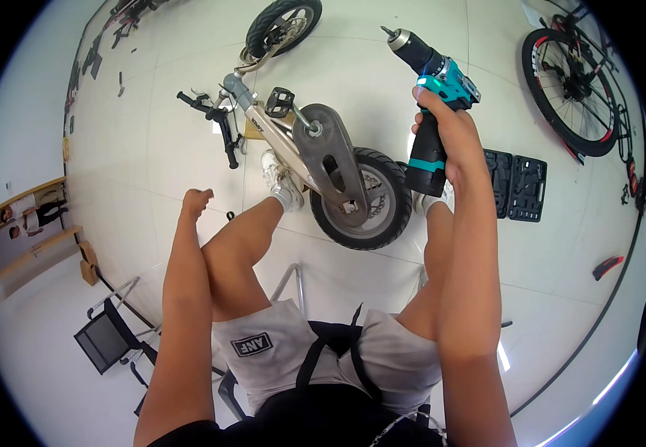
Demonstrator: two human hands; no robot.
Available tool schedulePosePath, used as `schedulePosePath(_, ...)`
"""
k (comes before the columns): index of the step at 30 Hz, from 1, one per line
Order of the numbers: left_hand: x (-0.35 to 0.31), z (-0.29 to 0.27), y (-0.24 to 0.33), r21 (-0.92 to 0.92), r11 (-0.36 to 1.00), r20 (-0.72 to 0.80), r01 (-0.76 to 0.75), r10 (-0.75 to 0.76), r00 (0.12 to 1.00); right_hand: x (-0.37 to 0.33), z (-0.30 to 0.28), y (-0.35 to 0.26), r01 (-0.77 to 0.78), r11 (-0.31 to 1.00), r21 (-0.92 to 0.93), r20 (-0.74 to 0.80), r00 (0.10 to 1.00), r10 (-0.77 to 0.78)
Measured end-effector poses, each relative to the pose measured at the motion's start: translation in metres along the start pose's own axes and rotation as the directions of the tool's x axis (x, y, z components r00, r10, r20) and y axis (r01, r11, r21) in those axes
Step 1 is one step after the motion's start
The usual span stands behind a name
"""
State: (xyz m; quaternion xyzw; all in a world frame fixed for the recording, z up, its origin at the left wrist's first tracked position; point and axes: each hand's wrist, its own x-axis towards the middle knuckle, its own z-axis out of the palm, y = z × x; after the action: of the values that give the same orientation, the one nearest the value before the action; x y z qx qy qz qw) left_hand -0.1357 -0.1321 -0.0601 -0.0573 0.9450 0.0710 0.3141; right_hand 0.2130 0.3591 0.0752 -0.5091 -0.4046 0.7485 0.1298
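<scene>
My right hand point(453, 134) is wrapped round the grip of a teal-and-black cordless drill point(442, 82), held up at the right with its bit pointing to the upper left. At the left, my left hand point(198, 201) hangs beside my knee, its fingers curled and nothing visible in them. A small bicycle point(267, 123) is between my feet. Its rear wheel point(364, 200) is nearest me, next to a grey chain guard point(330, 164). A black pedal point(280, 102) sticks up, and the black handlebar point(222, 127) lies off to the left. Neither hand touches the bicycle.
An open black tool case point(527, 188) lies on the floor right of the drill. Another bicycle's wheel point(572, 93) is at the far right, above a red-and-black piece point(607, 268). A black chair point(107, 344) is at the lower left. Loose parts point(122, 83) lie at the upper left.
</scene>
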Motion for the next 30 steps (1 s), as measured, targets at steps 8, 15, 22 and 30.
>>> schedulePosePath(8,0.005,0.011,-0.023,0.338,0.941,0.183,0.007,-0.073,0.980,0.004,0.010,0.006,-0.017,0.998,-0.062,0.029,0.999,0.019)
schedulePosePath(15,-0.005,0.115,0.099,0.332,0.658,0.188,-0.675,0.655,0.732,0.005,0.013,0.007,-0.024,0.997,-0.079,0.065,0.997,0.029)
schedulePosePath(22,-0.168,0.210,0.161,0.010,0.857,0.180,-0.516,0.506,0.844,0.004,-0.002,0.005,-0.007,0.996,-0.091,0.056,0.998,0.013)
schedulePosePath(30,-0.209,0.282,0.117,-0.645,0.701,0.466,0.305,0.044,0.884,0.013,-0.010,0.011,0.033,0.999,-0.007,0.084,0.996,-0.032)
